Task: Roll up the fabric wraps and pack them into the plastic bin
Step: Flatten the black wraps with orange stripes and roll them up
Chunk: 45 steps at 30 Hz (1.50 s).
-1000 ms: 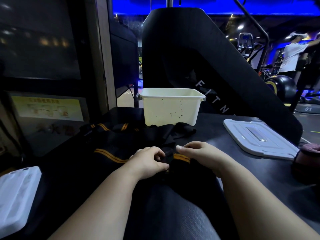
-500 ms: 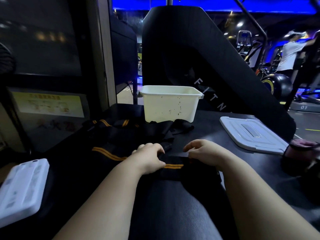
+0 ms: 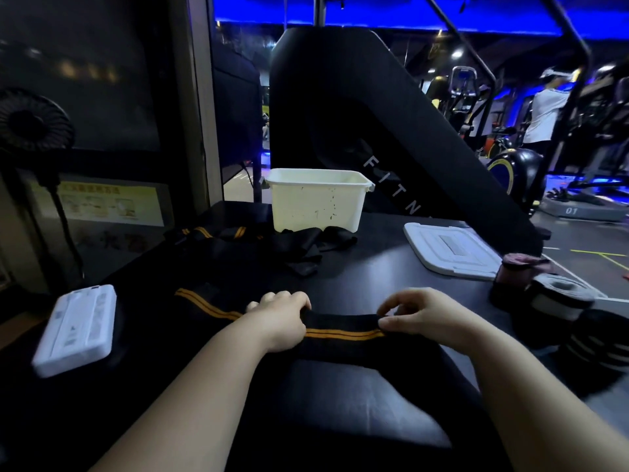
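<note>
Gripping a black wrap (image 3: 343, 327) on the table (image 3: 374, 267), both hands (image 3: 350, 316) pinch its near edge.

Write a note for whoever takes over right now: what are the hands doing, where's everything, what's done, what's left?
Left hand grips the black, orange-striped wrap; right hand pinches it further along.
More loose wraps lie heaped before the white bin; its lid lies to the right.
Done: what look like rolled wraps sit far right, outside the bin.
Left: roll this wrap and the heap, pack all in the bin.
</note>
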Tool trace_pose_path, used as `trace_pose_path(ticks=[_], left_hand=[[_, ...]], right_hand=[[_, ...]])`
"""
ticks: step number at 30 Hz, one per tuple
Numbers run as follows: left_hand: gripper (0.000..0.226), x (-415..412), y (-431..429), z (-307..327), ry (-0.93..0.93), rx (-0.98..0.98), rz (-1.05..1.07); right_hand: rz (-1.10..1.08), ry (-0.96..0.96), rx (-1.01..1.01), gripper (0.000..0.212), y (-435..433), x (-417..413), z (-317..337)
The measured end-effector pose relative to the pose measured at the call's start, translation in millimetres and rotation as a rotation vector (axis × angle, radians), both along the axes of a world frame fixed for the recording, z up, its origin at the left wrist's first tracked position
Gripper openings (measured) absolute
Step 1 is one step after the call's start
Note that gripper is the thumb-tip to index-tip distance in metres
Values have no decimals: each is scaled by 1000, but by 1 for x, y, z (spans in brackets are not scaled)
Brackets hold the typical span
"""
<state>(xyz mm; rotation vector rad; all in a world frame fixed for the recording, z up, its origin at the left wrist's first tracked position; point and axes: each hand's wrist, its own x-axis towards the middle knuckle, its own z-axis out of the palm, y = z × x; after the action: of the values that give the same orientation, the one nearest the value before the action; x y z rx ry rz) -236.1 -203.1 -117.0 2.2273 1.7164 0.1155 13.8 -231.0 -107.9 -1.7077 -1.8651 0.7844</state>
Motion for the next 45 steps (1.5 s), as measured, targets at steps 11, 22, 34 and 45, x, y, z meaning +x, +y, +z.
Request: trace_pose_path(ticks=[11, 22, 34, 45], left_hand=[[50, 36, -51, -4, 73, 163, 91], [53, 111, -73, -30, 4, 167, -311], [54, 116, -75, -31, 16, 169, -270], [51, 148, -86, -31, -30, 211, -480]], right_hand=[[-135, 226, 88, 16, -79, 46, -18], [-335, -145, 244, 24, -98, 69, -33], [-443, 102, 283, 29, -105, 79, -40], [-438, -263, 413, 13, -107, 83, -51]])
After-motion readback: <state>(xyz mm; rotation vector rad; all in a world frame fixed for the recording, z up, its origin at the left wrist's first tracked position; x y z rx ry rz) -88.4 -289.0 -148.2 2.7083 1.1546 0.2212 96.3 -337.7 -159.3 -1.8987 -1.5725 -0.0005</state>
